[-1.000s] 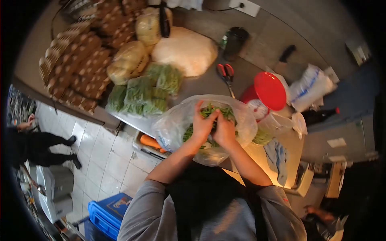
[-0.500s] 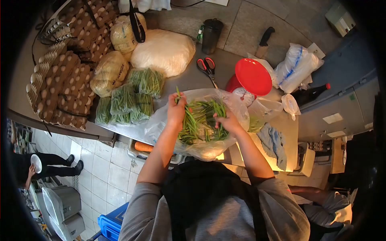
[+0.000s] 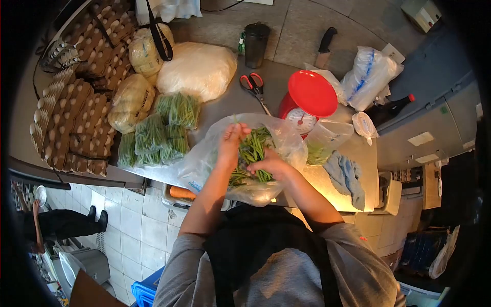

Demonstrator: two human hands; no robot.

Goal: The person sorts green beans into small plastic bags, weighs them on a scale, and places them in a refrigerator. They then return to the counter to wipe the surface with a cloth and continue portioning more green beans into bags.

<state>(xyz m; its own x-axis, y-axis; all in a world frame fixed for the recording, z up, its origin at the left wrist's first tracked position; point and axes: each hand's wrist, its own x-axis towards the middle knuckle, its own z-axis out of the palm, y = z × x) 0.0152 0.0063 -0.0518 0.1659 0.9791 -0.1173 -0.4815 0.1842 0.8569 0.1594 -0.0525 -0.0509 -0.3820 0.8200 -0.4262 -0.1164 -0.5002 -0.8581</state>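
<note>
A clear plastic bag [image 3: 202, 156] lies spread on the metal table in front of me, with cut green beans [image 3: 254, 145] piled inside. My left hand [image 3: 233, 140] is over the bag's left part, its fingers closed; a faint green tip shows above them, so it seems to pinch a bean. Lower in the bag, my right hand [image 3: 270, 165] is closed around a bunch of beans, with thumb and fingers partly hidden among them. Left of the bag sit several packed bundles of green beans [image 3: 152, 134].
Beyond the bag are red-handled scissors [image 3: 254, 87], a red scale [image 3: 311, 94] and a black cup [image 3: 255, 46]. A knife [image 3: 325, 47] lies farther back. A blue cloth [image 3: 343, 176] rests at right. Egg trays [image 3: 71, 120] are stacked at left. A person [image 3: 56, 225] stands on the floor at left.
My right hand has moved left and in toward the beans, closing on a bunch. My left hand has shifted slightly lower and right. The co-worker at lower right is out of view.
</note>
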